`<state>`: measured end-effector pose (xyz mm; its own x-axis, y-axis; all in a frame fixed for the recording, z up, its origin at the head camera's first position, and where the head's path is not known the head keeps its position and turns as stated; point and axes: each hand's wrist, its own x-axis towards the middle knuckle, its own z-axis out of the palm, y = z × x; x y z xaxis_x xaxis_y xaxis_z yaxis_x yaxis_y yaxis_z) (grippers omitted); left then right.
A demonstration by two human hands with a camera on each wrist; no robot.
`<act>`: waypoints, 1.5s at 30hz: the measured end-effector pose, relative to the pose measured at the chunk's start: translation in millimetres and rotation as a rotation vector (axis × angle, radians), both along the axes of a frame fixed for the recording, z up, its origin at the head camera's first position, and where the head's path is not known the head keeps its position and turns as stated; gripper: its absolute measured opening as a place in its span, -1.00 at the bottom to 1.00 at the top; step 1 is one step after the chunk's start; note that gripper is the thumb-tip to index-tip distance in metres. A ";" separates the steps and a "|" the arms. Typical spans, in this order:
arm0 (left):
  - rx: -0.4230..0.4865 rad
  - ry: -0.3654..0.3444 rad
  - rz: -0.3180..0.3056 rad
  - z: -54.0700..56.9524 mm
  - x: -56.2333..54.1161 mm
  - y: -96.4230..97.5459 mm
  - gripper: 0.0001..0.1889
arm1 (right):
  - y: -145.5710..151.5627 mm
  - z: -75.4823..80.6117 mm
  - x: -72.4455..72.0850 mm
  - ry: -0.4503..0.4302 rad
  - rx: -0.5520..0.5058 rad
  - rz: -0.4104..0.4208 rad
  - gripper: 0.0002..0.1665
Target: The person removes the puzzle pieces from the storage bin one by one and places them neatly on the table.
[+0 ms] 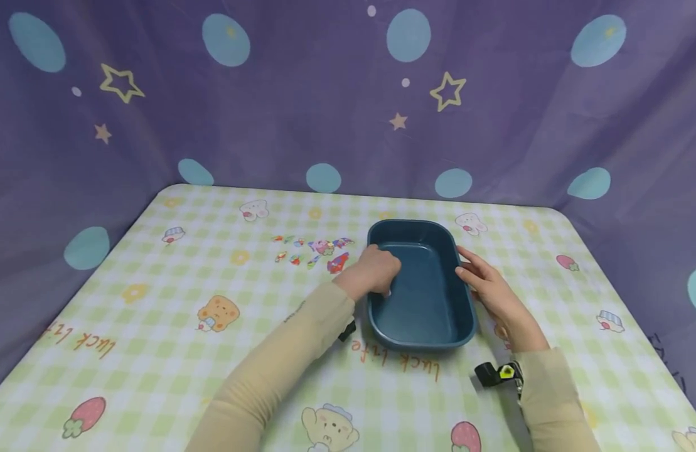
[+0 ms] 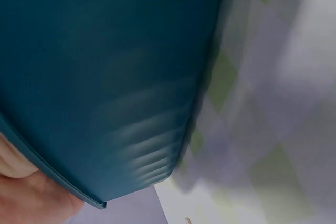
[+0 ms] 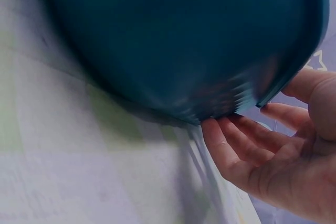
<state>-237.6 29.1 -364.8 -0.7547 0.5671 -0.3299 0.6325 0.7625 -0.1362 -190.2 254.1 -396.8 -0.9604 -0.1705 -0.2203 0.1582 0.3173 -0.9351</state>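
A dark teal rectangular plastic basin (image 1: 421, 295) with rounded corners stands on the table, its inside bare. My left hand (image 1: 378, 270) grips its left rim, the fingers curled over into the basin. In the left wrist view, part of that hand (image 2: 37, 195) shows at the rim beside the ribbed outer wall. At the right side, my right hand (image 1: 494, 295) holds the basin with the thumb at the rim. The right wrist view shows the right fingertips (image 3: 210, 129) against the low part of the outer wall.
Several small colourful pieces (image 1: 337, 262) lie in two rows left of the basin. A checked cloth (image 1: 155, 351) with cartoon prints covers the table. Behind it hangs a purple curtain (image 1: 325, 113). Black wrist camera gear (image 1: 494, 375) sits by the right sleeve.
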 end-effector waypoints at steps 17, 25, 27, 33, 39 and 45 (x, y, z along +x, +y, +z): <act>0.405 -0.064 -0.080 -4.7 -0.1 -15.5 -0.82 | 0.9 -0.6 3.3 -0.021 -0.016 -0.014 -0.23; 0.804 -0.171 -0.042 -15.9 3.6 -26.9 -0.91 | 0.8 -5.7 6.6 -0.008 -0.020 0.007 -0.24; 0.875 -0.193 0.000 -13.0 3.6 -28.8 -0.94 | 0.5 -4.7 4.7 -0.004 -0.021 0.003 -0.23; 0.990 -0.191 0.095 -7.3 4.5 -35.0 -0.94 | 0.8 -2.6 1.5 0.002 -0.020 -0.006 -0.23; 1.061 -0.144 0.138 -3.0 7.3 -45.4 -0.87 | -0.7 -2.2 1.2 -0.005 -0.019 -0.013 -0.23; 1.117 -0.097 0.178 0.8 7.5 -62.7 -0.90 | -0.3 -2.2 1.4 0.001 -0.020 -0.013 -0.23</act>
